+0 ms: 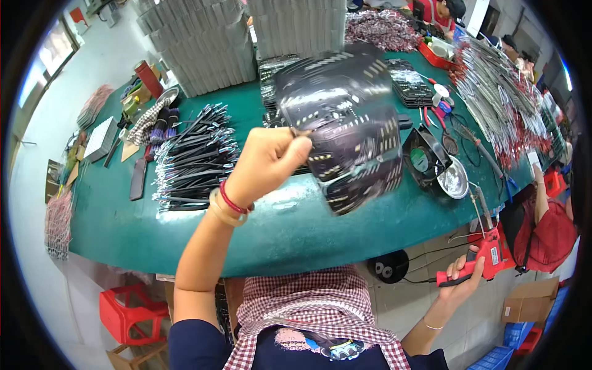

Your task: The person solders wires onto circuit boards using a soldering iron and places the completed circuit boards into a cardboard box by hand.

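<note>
My left hand (275, 157) is raised over the middle of the green table, thumb and fingers pinching the left edge of a black circuit board panel (348, 132). Motion blurs the panel, which is tilted and clear of the tabletop. Off the table's front right edge, my right hand (462, 277) is wrapped around the handle of a red soldering gun (490, 256), its metal tip pointing up toward the table. A shiny metal bowl (454, 177) and a black holder with a round green part (421, 159) are nearest to the gun's tip.
Black cable pieces (196, 161) lie bundled at left on the green table (271, 243). Grey stacked trays (197, 46) rise at the back. More black panels (408, 83), pliers (439, 118) and heaped wires (502, 92) lie right. A red stool (132, 311) stands lower left; another person sits far right.
</note>
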Tool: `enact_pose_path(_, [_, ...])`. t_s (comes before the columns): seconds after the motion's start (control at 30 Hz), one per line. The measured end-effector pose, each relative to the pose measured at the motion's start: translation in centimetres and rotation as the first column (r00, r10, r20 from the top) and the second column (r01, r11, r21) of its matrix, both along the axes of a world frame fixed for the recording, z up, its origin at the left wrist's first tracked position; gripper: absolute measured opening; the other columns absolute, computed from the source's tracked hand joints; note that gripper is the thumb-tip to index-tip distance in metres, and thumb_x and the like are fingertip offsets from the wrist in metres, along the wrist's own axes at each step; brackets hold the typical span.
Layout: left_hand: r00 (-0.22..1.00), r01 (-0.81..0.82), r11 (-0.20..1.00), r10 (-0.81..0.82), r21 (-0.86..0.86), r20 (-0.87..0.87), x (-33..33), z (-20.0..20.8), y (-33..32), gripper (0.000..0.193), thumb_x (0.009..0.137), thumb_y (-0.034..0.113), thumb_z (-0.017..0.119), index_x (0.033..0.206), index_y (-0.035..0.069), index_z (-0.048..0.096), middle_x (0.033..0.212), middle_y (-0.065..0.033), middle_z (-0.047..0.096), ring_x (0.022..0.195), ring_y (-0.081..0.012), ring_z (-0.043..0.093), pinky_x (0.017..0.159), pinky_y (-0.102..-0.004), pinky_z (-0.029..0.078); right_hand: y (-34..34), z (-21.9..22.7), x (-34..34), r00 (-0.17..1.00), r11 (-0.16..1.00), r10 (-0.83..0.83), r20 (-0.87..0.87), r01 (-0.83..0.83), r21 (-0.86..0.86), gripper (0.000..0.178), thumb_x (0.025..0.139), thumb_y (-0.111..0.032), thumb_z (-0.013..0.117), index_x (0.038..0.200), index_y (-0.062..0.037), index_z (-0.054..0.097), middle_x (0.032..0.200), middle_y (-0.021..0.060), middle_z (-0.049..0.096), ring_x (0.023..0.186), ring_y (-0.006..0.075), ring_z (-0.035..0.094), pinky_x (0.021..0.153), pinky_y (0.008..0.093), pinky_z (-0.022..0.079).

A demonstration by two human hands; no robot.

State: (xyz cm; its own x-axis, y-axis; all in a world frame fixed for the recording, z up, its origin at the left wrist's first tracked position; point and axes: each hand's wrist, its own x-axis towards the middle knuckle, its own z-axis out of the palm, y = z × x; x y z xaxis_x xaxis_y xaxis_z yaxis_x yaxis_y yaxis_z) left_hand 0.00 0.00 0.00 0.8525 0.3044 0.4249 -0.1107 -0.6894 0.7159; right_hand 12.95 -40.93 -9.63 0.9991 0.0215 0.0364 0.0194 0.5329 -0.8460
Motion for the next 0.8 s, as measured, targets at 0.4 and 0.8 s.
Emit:
enact_pose_path(0.4, [0.995, 0.077, 0.879, -0.035, 0.47, -0.097, 5.9, -11.4, 0.8, 0.026, 0.084, 0.014, 0.064, 0.105, 0.0, 0.067, 0.083, -0.0146, 0.066, 0.078, -0.0339, 0.062, 0.077, -0.0423, 0.05, 2.2, 0.9, -1.6, 0.992, 0.992, 0.125, 0.027, -0.126, 0.031, 0.037, 0.099, -0.035, 0.047, 0.114, -0.0011, 0.051, 0.062, 0.0036, 0.049, 0.043, 0.0074, 0.04, 0.04, 0.0213, 0.036])
enact_pose_path(0.8, [0.996, -0.086, 0.06, -0.032, -0.994, -0.088, 8.5, -11.6, 1.4, 0.039, 0.102, 0.028, 0.044, 0.118, -0.006, 0.054, 0.107, -0.0149, 0.065, 0.083, -0.0142, 0.064, 0.072, -0.0236, 0.056, 1.7, 0.5, -2.0, 0.992, 0.992, 0.125, -0.005, -0.125, 0.009, 0.037, 0.099, -0.037, 0.044, 0.113, -0.0029, 0.049, 0.062, 0.0025, 0.05, 0.041, 0.0065, 0.039, 0.04, 0.0208, 0.037])
